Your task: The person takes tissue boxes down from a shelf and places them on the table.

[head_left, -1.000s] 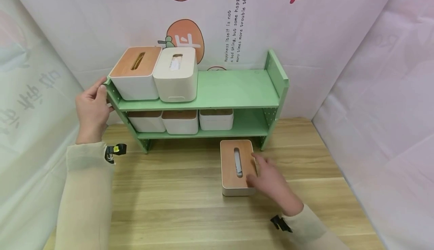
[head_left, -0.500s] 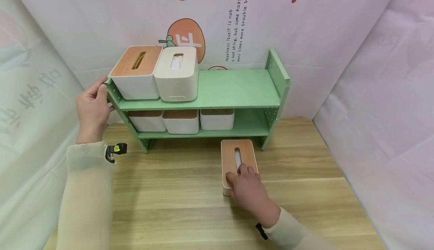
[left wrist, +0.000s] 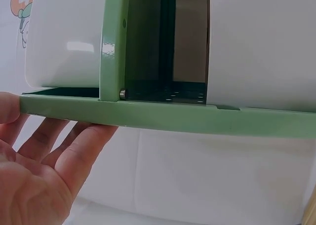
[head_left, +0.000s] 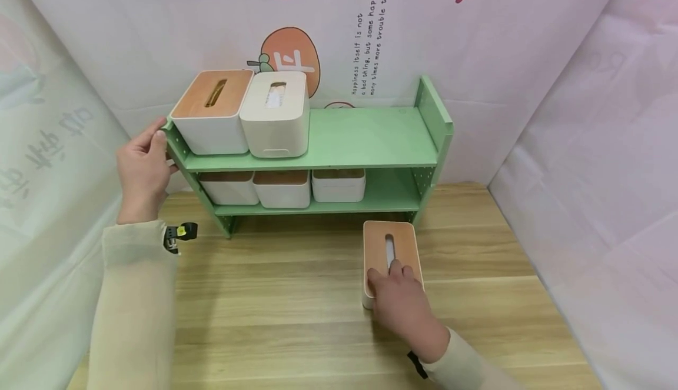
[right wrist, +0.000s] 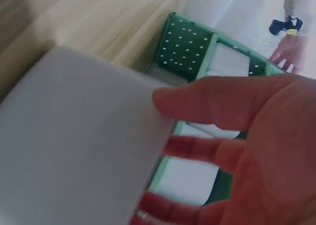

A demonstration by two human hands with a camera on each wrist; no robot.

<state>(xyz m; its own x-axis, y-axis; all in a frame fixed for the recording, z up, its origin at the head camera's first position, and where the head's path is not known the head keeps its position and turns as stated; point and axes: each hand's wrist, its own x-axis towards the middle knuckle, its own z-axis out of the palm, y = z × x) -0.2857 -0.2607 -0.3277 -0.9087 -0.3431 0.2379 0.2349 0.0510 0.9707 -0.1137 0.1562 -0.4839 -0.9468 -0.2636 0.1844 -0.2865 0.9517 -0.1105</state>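
Observation:
My left hand (head_left: 142, 172) grips the upper left side panel of a green two-tier shelf (head_left: 371, 137). In the left wrist view the thumb lies at the panel's edge (left wrist: 163, 117) and the fingers (left wrist: 81, 153) press its outer face. My right hand (head_left: 405, 307) holds a white tissue box (head_left: 375, 249) with a wood-coloured slotted lid, in front of the shelf's right end. Its thumb lies at the lid's near left edge and fingers reach over the lid by the slot. Close up, the thumb (right wrist: 197, 99) touches the edge of the box's pale end (right wrist: 84, 136).
On the top tier, at the left, stand a wood-lidded tissue box (head_left: 212, 128) and a cream one (head_left: 275, 131). Three more white boxes (head_left: 282, 193) line the lower tier. The shelf stands on a wooden table (head_left: 275, 296), with a printed curtain (head_left: 477, 60) behind.
My right hand has come from the box's right side onto its lid and taken hold. The tissue box has shifted a little to the right. The left hand keeps its place.

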